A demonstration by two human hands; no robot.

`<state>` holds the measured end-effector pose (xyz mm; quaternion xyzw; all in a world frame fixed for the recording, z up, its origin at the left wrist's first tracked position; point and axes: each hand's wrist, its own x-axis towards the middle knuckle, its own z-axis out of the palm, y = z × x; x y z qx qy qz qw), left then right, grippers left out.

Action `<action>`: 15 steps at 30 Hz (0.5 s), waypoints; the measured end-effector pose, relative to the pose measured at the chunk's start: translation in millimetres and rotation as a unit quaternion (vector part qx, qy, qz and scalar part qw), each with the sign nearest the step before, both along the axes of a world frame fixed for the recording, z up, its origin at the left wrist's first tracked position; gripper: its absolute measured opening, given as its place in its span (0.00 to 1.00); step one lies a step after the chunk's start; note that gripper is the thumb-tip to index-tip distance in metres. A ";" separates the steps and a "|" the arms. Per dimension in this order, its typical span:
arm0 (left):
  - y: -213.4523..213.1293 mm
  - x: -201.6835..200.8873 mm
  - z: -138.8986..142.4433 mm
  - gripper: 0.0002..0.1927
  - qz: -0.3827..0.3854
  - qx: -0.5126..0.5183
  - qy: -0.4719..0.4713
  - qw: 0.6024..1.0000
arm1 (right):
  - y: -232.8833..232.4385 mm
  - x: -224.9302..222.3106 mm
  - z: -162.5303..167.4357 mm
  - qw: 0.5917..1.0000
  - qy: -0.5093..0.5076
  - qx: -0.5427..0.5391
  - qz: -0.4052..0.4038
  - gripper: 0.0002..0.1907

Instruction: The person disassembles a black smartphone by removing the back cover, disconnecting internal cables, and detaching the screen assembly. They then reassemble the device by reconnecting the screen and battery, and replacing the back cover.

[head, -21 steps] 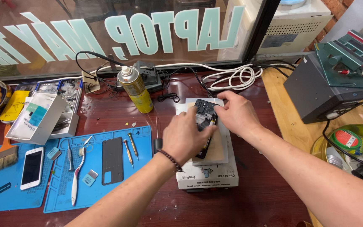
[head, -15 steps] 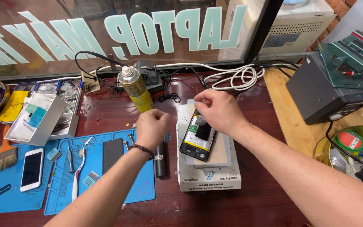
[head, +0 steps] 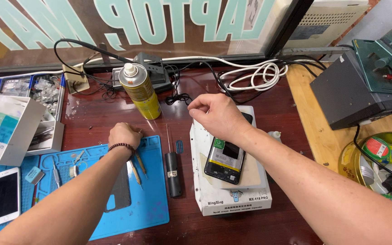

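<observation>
my left hand [head: 124,135] rests curled on the blue mat [head: 153,204], its fingertips hidden, so i cannot tell whether they grip anything. my right hand [head: 216,115] hovers, fingers pinched together, over the opened phone [head: 225,159] lying on the white heating plate [head: 232,199].

There is a single view, from a camera worn on the person's head. It looks steeply down and forward across a dark red worktop [head: 291,109], from the near edge toward the far edge, where a glass pane [head: 114,31] with large pale lettering closes off the scene. The camera sits close: both forearms enter from the bottom edge of the picture and fill much of it, the left hand [head: 124,134] left of centre and the right hand [head: 214,115] near the middle. The worktop's right side runs out of the picture at right, its left side at left. No second view shares the scene.
</observation>
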<state>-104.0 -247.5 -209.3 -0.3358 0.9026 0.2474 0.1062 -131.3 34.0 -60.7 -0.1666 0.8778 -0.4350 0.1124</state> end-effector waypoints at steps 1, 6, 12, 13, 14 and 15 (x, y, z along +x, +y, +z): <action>1.9 -0.8 2.4 0.13 0.001 -0.001 0.005 1.000 | -1.0 -3.5 -0.1 1.000 -0.005 -0.003 -0.006 0.11; 5.2 -2.4 1.7 0.12 -0.003 -0.014 -0.002 1.000 | -5.9 -10.0 -1.5 1.000 -0.014 -0.007 -0.019 0.11; 2.2 -2.7 -11.1 0.10 -0.183 -0.136 0.060 0.972 | -7.5 -6.5 2.6 0.999 -0.024 0.031 -0.020 0.10; 2.4 -2.2 -10.6 0.10 -0.181 -0.134 0.055 0.973 | -5.7 -5.7 3.9 0.999 -0.019 0.025 -0.016 0.10; 2.6 -2.1 -8.3 0.10 -0.180 -0.131 0.048 0.974 | -2.9 -4.9 5.4 1.000 -0.016 0.018 -0.013 0.10; 4.0 -0.6 -5.0 0.10 -0.178 -0.127 0.042 0.975 | 0.4 -3.5 6.6 1.000 -0.012 0.012 -0.009 0.11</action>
